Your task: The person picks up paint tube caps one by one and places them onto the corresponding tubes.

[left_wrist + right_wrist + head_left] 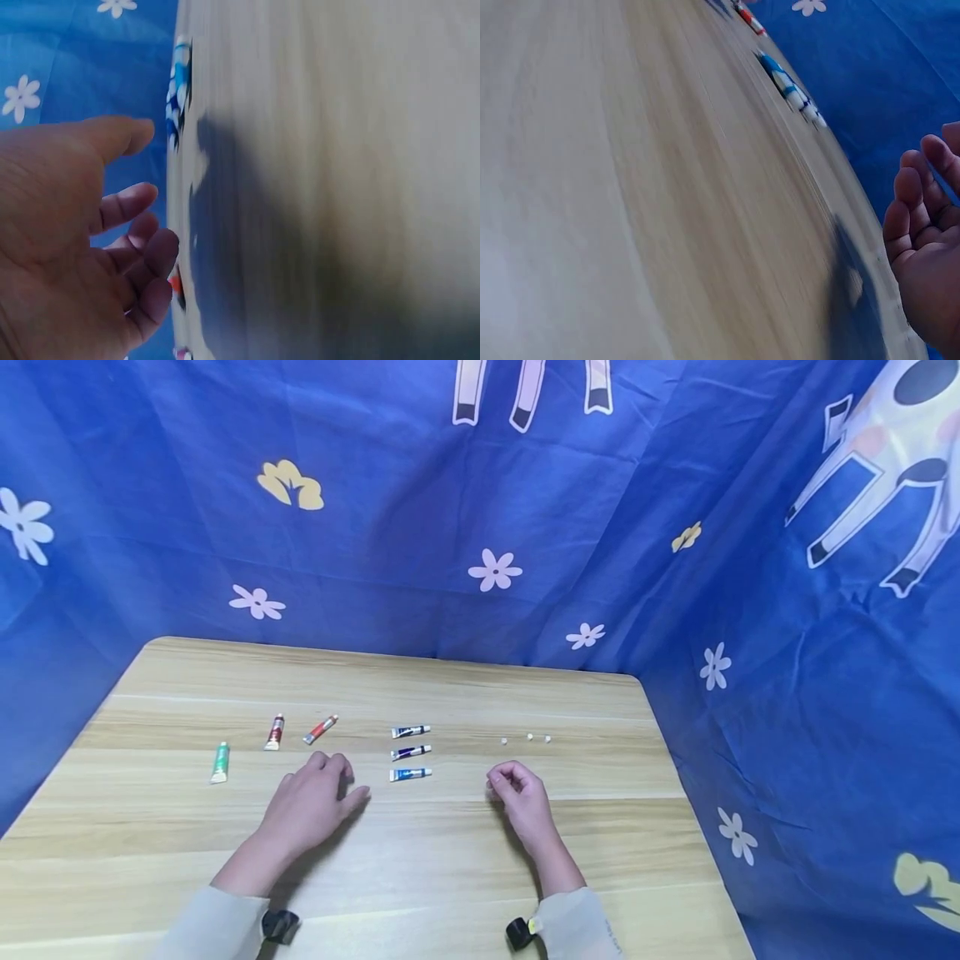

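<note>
Three blue paint tubes (411, 774) lie in a column at the middle of the table, nozzles to the right. My left hand (311, 802) hovers left of them with fingers loosely bent; the left wrist view shows nothing in its palm (52, 232). Beyond that hand are an orange-red paint tube (321, 729) and a dark red one (275, 732), with a green one (220, 763) farther left. To the right of the blue tubes is my right hand (525, 802), its fingers softly curved and no object visible in them. Three tiny white pieces (530, 737) lie just beyond it.
The wood-grain table (420, 877) has rounded far corners. A blue cloth (375, 527) printed with flowers and animal legs hangs behind it and along the sides. Dark straps with small devices (280, 927) sit at the cuffs.
</note>
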Motion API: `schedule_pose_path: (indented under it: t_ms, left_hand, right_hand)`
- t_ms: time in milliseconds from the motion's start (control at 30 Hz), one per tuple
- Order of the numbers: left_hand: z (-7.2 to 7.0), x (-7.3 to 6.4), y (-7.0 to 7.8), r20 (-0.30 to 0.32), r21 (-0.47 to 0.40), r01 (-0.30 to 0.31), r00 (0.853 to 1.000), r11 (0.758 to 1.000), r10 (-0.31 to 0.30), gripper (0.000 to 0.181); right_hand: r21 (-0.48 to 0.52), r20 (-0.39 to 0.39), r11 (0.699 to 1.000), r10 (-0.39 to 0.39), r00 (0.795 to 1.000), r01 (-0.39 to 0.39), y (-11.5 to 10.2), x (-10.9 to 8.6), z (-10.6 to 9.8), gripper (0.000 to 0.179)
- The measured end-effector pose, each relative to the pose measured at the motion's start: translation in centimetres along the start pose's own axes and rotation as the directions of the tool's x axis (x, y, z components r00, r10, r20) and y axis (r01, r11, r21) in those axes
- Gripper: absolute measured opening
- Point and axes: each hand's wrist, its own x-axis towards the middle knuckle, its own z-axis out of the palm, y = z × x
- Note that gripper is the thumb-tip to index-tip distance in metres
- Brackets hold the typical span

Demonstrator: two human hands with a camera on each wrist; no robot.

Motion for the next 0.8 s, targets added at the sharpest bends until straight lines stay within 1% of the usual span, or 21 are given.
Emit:
schedule_pose_path:
  t_ms: [67, 133, 233, 333, 500, 600, 700, 800]
  left_hand:
    - [-0.6, -0.1, -0.7, -0.004, -0.005, 0.033, 0.999, 0.999, -0.033, 0.039]
    - [-1.3, -0.2, -1.5, -0.006, -0.015, 0.081, 0.997, 0.997, -0.081, 0.038]
    - [-2.4, -0.3, -2.8, -0.011, -0.035, 0.166, 0.986, 0.986, -0.166, 0.039]
    - [-3.3, -0.4, -4.3, -0.041, -0.037, 0.216, 0.975, 0.976, -0.217, 0.039]
    - [-3.8, -0.8, -6.7, -0.101, -0.037, 0.262, 0.959, 0.964, -0.265, 0.039]
    - [-4.2, -1.0, -7.9, -0.122, -0.049, 0.285, 0.949, 0.957, -0.289, 0.04]
    - [-5.0, -1.3, -9.1, -0.13, -0.055, 0.3, 0.943, 0.952, -0.305, 0.043]
    - [-5.9, -1.5, -10.6, -0.126, -0.054, 0.314, 0.939, 0.948, -0.319, 0.048]
  right_hand:
    - [-0.006, -0.024, 1.0, -0.013, 1.0, 0.013, 0.1, 0.2, -0.5, 0.016]
    - [-0.005, -0.049, 0.999, -0.032, 0.998, 0.031, 0.3, 0.5, -1.1, 0.015]
    - [-0.003, -0.092, 0.998, -0.055, 0.994, 0.055, 0.4, 1.0, -1.9, 0.015]
    - [0.007, -0.124, 0.998, -0.064, 0.99, 0.065, 0.4, 1.4, -2.6, 0.015]
    - [0.023, -0.171, 0.997, -0.065, 0.983, 0.07, 0.6, 1.9, -3.7, 0.016]
    - [0.026, -0.196, 0.997, -0.068, 0.978, 0.075, 0.8, 2.3, -4.4, 0.016]
    - [0.03, -0.209, 0.997, -0.062, 0.976, 0.07, 0.9, 2.6, -5.0, 0.017]
    - [0.037, -0.22, 0.997, -0.053, 0.974, 0.062, 1.1, 2.8, -5.4, 0.017]
